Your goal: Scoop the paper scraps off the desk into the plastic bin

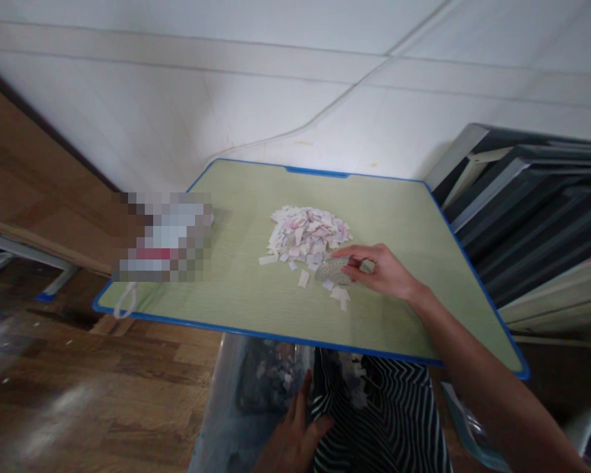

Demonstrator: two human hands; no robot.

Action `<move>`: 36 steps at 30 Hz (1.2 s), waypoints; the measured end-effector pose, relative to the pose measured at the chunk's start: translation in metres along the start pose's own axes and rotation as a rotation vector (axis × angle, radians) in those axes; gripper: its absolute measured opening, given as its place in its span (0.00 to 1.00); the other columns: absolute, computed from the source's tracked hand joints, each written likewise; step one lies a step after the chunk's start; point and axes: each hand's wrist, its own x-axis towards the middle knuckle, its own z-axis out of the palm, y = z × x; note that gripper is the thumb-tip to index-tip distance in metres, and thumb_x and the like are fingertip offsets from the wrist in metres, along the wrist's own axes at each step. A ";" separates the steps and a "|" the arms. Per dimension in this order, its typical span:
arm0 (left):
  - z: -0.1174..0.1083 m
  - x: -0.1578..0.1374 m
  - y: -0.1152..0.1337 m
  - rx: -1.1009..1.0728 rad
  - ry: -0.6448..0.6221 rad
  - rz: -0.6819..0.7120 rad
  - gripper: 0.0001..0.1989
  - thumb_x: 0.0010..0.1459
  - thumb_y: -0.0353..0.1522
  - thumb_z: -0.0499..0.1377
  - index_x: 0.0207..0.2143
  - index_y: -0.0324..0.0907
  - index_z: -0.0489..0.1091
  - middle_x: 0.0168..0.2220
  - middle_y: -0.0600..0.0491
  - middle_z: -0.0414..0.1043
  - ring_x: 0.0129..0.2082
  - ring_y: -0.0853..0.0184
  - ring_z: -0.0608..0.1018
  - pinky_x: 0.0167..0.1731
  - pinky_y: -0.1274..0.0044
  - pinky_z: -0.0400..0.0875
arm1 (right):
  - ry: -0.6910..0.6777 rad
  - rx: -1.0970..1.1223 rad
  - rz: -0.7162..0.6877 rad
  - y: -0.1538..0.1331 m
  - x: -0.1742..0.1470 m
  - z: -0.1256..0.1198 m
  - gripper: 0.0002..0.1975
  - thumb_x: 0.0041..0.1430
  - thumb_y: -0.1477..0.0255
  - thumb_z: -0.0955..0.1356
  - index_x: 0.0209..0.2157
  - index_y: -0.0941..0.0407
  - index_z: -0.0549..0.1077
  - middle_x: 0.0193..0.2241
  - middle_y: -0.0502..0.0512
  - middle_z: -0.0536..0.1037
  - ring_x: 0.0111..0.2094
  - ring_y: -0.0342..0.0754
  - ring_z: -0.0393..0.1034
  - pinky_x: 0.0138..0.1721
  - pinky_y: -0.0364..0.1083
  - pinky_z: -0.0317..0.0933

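Observation:
My right hand (369, 269) is closed on the rim of a clear, round-edged dish-like piece (332, 270) with a patterned surface. I cannot make out its exact kind. It is tilted over the near edge of a heap of small white and pinkish paper scraps (308, 233), and a few loose scraps (304, 278) lie beside it. Below the table's front edge, my left hand (298, 430) has its fingers stretched out against striped black-and-white cloth (384, 407). It appears to hold nothing. Next to it stands a translucent plastic bin (217, 407) with scraps inside.
The heap lies on a pale green table (226, 289) with a blue edge. A blurred-out package (172, 236) with a white strap sits at the left. Dark panels (536, 217) lean at the right. Behind runs a white wall with a cable (320, 117); brown board (44, 177) stands left.

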 end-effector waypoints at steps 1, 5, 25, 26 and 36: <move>0.001 -0.001 0.000 0.000 0.004 0.002 0.26 0.55 0.32 0.62 0.52 0.50 0.53 0.67 0.41 0.37 0.63 0.52 0.56 0.54 0.69 0.65 | -0.013 -0.008 -0.003 -0.001 0.000 0.002 0.13 0.55 0.73 0.65 0.42 0.59 0.74 0.21 0.48 0.71 0.22 0.39 0.62 0.26 0.40 0.58; 0.002 -0.002 -0.001 -0.004 0.033 0.028 0.24 0.58 0.33 0.59 0.54 0.51 0.54 0.68 0.45 0.33 0.64 0.54 0.52 0.57 0.68 0.62 | -0.122 0.021 -0.019 -0.006 0.000 0.007 0.13 0.55 0.73 0.65 0.42 0.59 0.75 0.22 0.49 0.72 0.22 0.39 0.64 0.27 0.40 0.59; 0.000 0.000 0.001 -0.011 -0.014 0.000 0.26 0.54 0.29 0.63 0.52 0.47 0.55 0.65 0.37 0.38 0.62 0.49 0.56 0.55 0.67 0.65 | 0.069 0.060 -0.015 -0.002 0.000 -0.001 0.13 0.55 0.73 0.65 0.41 0.58 0.76 0.23 0.50 0.73 0.22 0.39 0.61 0.27 0.41 0.59; 0.000 0.000 0.000 -0.030 -0.029 -0.027 0.26 0.53 0.30 0.63 0.52 0.48 0.56 0.66 0.38 0.38 0.62 0.49 0.56 0.55 0.66 0.65 | 0.060 0.053 -0.016 -0.001 0.000 -0.001 0.13 0.55 0.73 0.64 0.41 0.58 0.76 0.23 0.50 0.73 0.22 0.39 0.61 0.27 0.41 0.59; 0.003 -0.003 -0.003 -0.022 0.033 0.040 0.26 0.55 0.32 0.62 0.54 0.47 0.55 0.67 0.38 0.34 0.63 0.51 0.55 0.55 0.68 0.64 | 0.042 -0.033 0.010 -0.005 -0.001 -0.002 0.14 0.55 0.73 0.64 0.41 0.60 0.75 0.22 0.50 0.72 0.22 0.39 0.61 0.27 0.41 0.59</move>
